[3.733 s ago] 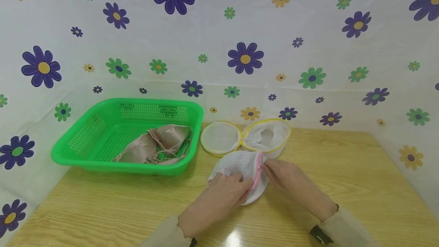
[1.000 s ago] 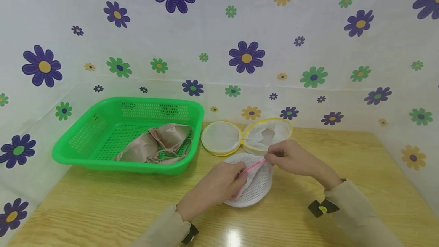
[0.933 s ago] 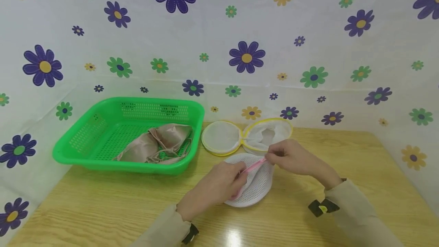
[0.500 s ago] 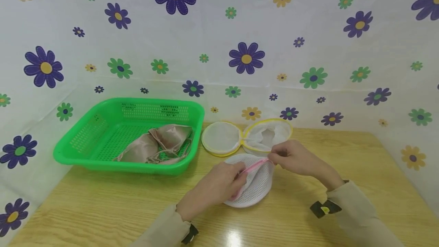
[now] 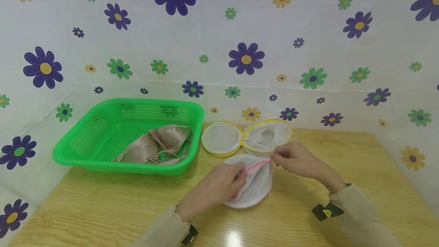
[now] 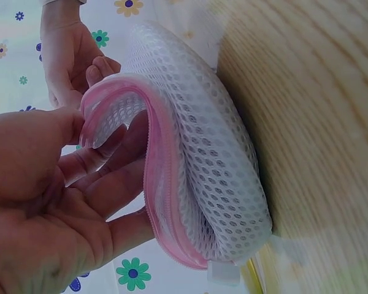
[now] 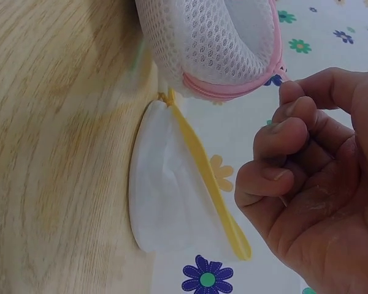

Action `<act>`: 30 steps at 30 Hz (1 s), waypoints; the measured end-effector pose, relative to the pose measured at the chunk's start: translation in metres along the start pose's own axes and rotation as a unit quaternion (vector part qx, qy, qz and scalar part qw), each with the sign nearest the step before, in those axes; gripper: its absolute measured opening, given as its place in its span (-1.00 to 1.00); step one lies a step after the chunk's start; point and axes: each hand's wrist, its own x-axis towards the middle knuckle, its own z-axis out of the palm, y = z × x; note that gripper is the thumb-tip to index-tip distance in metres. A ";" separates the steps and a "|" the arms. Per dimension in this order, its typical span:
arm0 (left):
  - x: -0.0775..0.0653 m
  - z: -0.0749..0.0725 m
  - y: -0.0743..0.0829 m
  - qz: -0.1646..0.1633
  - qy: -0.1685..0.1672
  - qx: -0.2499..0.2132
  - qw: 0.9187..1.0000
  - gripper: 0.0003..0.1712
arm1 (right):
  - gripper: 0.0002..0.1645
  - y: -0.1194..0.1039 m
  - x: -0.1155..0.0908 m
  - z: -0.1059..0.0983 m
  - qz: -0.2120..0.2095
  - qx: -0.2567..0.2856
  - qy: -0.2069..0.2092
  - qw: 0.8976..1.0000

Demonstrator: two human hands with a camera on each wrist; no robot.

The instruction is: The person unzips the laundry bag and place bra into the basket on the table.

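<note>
A white mesh laundry bag [image 5: 261,190] with a pink zipper [image 5: 254,166] sits on the table in front of me. My left hand [image 5: 217,184] holds the zippered edge at the bag's left side; in the left wrist view, thumb and fingers pinch the pink edge [image 6: 159,153] and the mouth gapes. At the right end of the zipper, my right hand [image 5: 297,159] pinches the small zipper pull [image 7: 284,75] between thumb and forefinger, its other fingers curled. The bag's inside is mostly hidden.
Behind the mesh bag lies a yellow-rimmed white laundry bag [image 5: 252,153], its round lid [image 5: 221,138] folded out left. At left stands a green basket [image 5: 103,166] with a satin beige bra [image 5: 140,151] in it. A flowered cloth [image 5: 205,29] hangs behind the table.
Since the oldest frame, the bag has turned and its zippered mouth has spread. In the last second my right hand has drawn slightly right along the zipper; my left hand stays in place.
</note>
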 end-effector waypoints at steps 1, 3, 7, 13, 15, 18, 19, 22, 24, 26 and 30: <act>0.000 0.000 0.000 -0.001 0.000 0.001 1.000 -0.72 | -0.67 0.001 0.000 0.000 0.000 0.000 0.001 1.000; 0.000 0.000 0.000 -0.003 -0.002 -0.001 1.000 -0.72 | -0.67 0.001 -0.001 0.000 -0.001 -0.001 0.003 1.000; 0.000 0.000 0.000 -0.002 -0.002 -0.002 1.000 -0.72 | -0.67 0.001 -0.003 0.000 0.001 0.003 0.006 1.000; 0.000 0.001 -0.001 0.005 0.005 0.002 1.000 -0.73 | -0.69 0.001 -0.007 -0.002 0.010 0.006 0.008 1.000; 0.000 0.001 -0.001 0.007 0.007 0.006 1.000 -0.73 | -0.68 0.002 -0.008 -0.002 0.013 0.002 0.008 1.000; 0.000 0.001 -0.001 0.009 0.011 0.012 1.000 -0.73 | -0.68 0.004 -0.008 -0.002 0.017 0.000 0.009 1.000; 0.000 0.001 -0.001 0.011 0.012 0.012 1.000 -0.73 | -0.68 0.005 -0.009 -0.001 0.017 0.000 0.009 1.000; 0.000 0.001 -0.001 0.012 0.013 0.010 1.000 -0.74 | -0.66 0.008 -0.009 0.000 0.018 0.000 0.012 1.000; 0.000 0.002 -0.001 0.012 0.012 0.009 1.000 -0.74 | -0.66 0.009 -0.009 0.000 0.017 0.002 0.013 1.000; 0.000 0.002 -0.001 0.010 0.011 0.009 1.000 -0.73 | -0.66 0.010 -0.010 0.001 0.017 0.000 0.015 1.000; 0.001 0.002 -0.001 0.001 0.007 0.014 1.000 -0.72 | -0.67 0.010 -0.012 0.000 0.019 0.001 0.018 1.000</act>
